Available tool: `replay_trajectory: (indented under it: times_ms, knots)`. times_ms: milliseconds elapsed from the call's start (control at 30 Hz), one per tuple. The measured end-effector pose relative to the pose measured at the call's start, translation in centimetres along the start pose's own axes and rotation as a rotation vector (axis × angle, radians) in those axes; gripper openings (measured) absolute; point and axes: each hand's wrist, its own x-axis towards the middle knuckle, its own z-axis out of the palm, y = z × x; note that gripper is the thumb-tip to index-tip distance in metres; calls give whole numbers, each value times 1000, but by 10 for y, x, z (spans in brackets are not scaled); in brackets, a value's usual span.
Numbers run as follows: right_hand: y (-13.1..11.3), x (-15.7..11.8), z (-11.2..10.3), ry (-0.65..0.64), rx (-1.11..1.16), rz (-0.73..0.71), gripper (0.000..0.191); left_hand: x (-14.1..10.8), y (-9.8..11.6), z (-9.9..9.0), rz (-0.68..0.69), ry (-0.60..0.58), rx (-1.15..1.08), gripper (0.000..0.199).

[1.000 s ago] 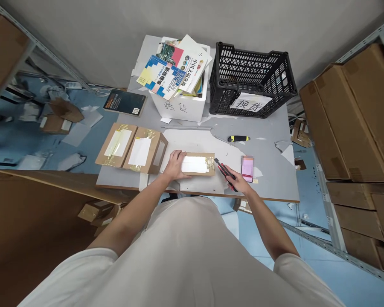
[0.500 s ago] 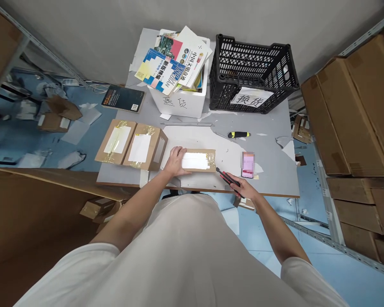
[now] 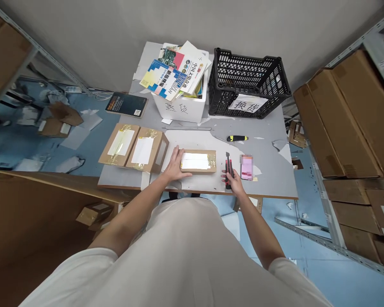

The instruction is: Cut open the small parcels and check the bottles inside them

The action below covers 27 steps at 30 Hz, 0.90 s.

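Note:
A small taped cardboard box point(image 3: 198, 171) with a white label lies at the front of the table. My left hand point(image 3: 174, 167) grips its left end, with the fingers at the far corner and the thumb along the front side. To the right of the box, my right hand point(image 3: 234, 181) is closed around a red and black utility knife point(image 3: 228, 170). The knife points away from me, its tip apart from the box. Just right of that hand lies a phone point(image 3: 246, 167) with a pink screen.
Two taped cartons point(image 3: 142, 150) stand left on the table point(image 3: 269, 183). Behind are a white bin point(image 3: 179, 111) heaped with books, a black crate point(image 3: 249, 85), and a dark book point(image 3: 126, 104). A yellow and black cutter point(image 3: 237, 138) lies beyond the phone. Stacked cartons point(image 3: 355, 115) flank the right.
My right hand has drawn the knife back from the box's right end and turned it to point away from me. My left hand stays at the box's left end, fingers spread wider.

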Motion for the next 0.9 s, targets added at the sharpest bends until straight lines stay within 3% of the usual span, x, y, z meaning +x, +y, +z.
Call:
replay_trajectory:
  times_ms: [167,300,400,667,900]
  knots:
    - [16,18,31,1,141,74,49,-34,-14,10,-260,71,-173,130]
    - [24,22,38,2,142,92,47,-51,-29,22,-394,-29,-370,82]
    - [23,21,40,3,137,88,46,-51,-31,25,-428,0,-490,63]
    - [7,14,38,-45,167,20,48,-40,-22,11,-474,122,-571,58]
    - [23,16,44,-16,135,39,51,-45,-29,28,-447,137,-605,57]
